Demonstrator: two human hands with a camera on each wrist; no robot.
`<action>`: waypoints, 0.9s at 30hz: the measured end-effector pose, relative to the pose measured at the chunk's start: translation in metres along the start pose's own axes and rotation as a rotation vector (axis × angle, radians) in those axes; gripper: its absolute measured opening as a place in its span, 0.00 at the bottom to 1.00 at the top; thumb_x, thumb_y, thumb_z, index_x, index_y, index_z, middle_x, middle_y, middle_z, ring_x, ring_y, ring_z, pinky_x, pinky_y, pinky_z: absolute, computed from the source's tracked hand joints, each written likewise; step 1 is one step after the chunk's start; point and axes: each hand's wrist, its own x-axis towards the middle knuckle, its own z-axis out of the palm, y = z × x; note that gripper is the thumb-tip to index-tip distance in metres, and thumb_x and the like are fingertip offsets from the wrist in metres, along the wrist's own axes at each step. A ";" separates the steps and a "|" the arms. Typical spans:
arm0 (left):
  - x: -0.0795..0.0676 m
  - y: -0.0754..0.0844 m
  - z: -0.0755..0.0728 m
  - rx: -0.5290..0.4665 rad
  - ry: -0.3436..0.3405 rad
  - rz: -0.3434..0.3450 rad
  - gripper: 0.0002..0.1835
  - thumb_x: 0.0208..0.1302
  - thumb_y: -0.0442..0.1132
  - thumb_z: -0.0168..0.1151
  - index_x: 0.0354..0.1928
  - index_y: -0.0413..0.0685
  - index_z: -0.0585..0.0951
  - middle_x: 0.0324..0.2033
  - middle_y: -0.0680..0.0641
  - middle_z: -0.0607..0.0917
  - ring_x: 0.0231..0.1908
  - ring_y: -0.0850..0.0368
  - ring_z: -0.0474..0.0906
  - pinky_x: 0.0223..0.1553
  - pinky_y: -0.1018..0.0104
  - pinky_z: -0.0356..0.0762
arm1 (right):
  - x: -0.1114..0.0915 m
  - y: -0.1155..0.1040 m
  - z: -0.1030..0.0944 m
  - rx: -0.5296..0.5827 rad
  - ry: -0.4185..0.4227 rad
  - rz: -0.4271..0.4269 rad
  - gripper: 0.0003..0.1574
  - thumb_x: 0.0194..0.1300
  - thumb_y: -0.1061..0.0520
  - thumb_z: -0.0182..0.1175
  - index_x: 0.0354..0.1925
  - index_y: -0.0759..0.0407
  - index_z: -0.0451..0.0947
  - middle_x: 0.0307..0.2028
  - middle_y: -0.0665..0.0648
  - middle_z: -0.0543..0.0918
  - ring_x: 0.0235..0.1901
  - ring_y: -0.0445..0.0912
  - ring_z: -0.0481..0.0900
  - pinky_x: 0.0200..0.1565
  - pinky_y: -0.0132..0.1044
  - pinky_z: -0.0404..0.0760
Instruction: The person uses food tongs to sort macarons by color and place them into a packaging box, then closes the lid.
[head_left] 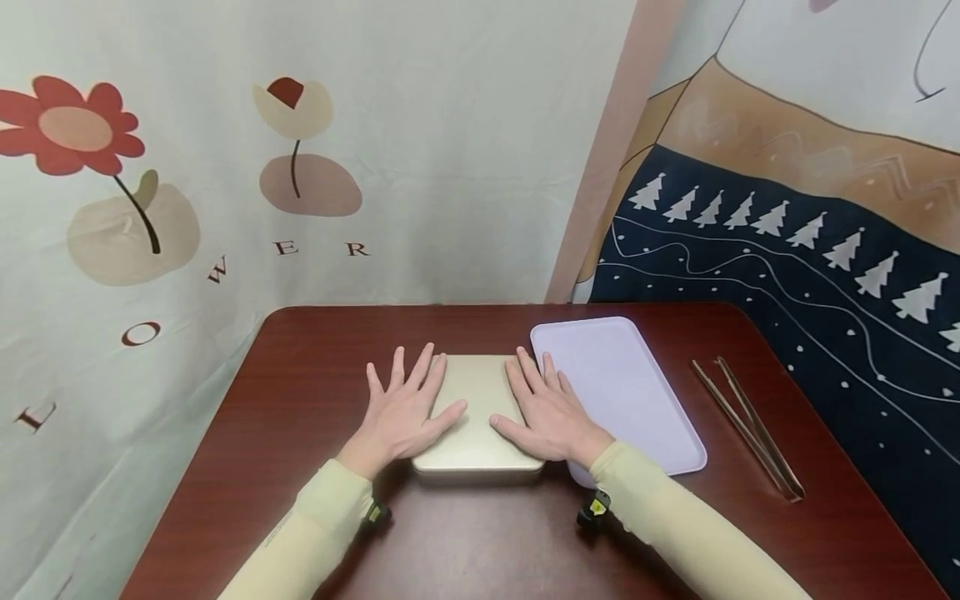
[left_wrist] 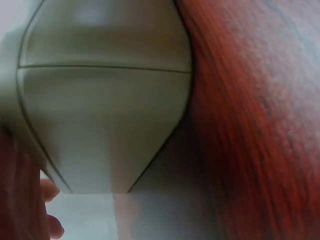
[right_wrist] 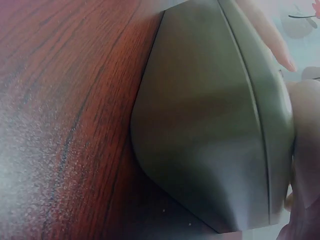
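A pale gold metal tin [head_left: 480, 408] with a flat lid lies on the brown table in the head view. Its side wall [left_wrist: 100, 120] and the seam under the lid show in the left wrist view, and again the tin [right_wrist: 200, 115] fills much of the right wrist view. My left hand [head_left: 405, 410] rests on the lid's left edge with fingers spread and straight. On the right edge lies my right hand [head_left: 553, 412], its fingers also straight and spread, its thumb over the lid.
A lilac tray [head_left: 630, 383] lies right of the tin, partly under my right hand and forearm. Metal tongs [head_left: 750, 429] lie farther right, near the table's edge. Printed cloths [head_left: 465, 150] hang behind the wooden table [head_left: 315, 392].
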 end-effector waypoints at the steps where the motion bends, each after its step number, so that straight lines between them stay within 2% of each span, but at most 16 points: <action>1: -0.001 0.000 -0.002 -0.003 0.007 0.001 0.53 0.70 0.81 0.32 0.85 0.54 0.53 0.85 0.50 0.45 0.81 0.29 0.33 0.72 0.14 0.30 | -0.002 -0.001 -0.001 0.000 0.009 -0.006 0.61 0.73 0.20 0.41 0.85 0.56 0.45 0.85 0.59 0.37 0.80 0.73 0.39 0.77 0.72 0.55; 8: -0.017 0.011 -0.007 0.028 0.053 0.048 0.54 0.72 0.79 0.35 0.85 0.48 0.50 0.85 0.49 0.42 0.81 0.28 0.35 0.72 0.14 0.35 | -0.021 -0.012 -0.004 -0.045 0.047 -0.060 0.61 0.74 0.20 0.40 0.85 0.58 0.45 0.85 0.60 0.38 0.81 0.71 0.36 0.76 0.72 0.56; 11: -0.028 0.018 -0.001 0.048 0.061 0.076 0.54 0.72 0.78 0.36 0.85 0.46 0.51 0.85 0.46 0.43 0.81 0.28 0.37 0.71 0.14 0.37 | -0.030 -0.019 0.000 -0.057 0.041 -0.072 0.61 0.74 0.20 0.39 0.85 0.58 0.45 0.85 0.61 0.39 0.81 0.71 0.37 0.76 0.73 0.56; 15: -0.038 0.024 0.010 0.056 0.063 0.080 0.54 0.72 0.78 0.37 0.84 0.45 0.51 0.85 0.45 0.43 0.81 0.29 0.35 0.71 0.13 0.39 | -0.037 -0.025 0.009 -0.084 0.052 -0.073 0.59 0.76 0.22 0.38 0.85 0.58 0.46 0.85 0.62 0.40 0.80 0.73 0.40 0.75 0.75 0.55; 20: -0.041 0.028 0.020 0.060 0.094 0.067 0.53 0.73 0.77 0.37 0.84 0.45 0.51 0.85 0.45 0.44 0.81 0.29 0.30 0.71 0.14 0.36 | -0.041 -0.027 0.019 -0.095 0.108 -0.063 0.56 0.77 0.24 0.41 0.84 0.58 0.49 0.85 0.63 0.42 0.80 0.74 0.41 0.75 0.75 0.56; 27: -0.042 0.029 0.020 0.068 0.095 0.063 0.52 0.73 0.77 0.37 0.84 0.46 0.54 0.85 0.44 0.44 0.81 0.29 0.30 0.71 0.14 0.35 | -0.041 -0.027 0.022 -0.110 0.143 -0.067 0.55 0.76 0.24 0.42 0.84 0.57 0.52 0.84 0.63 0.45 0.79 0.75 0.44 0.74 0.76 0.58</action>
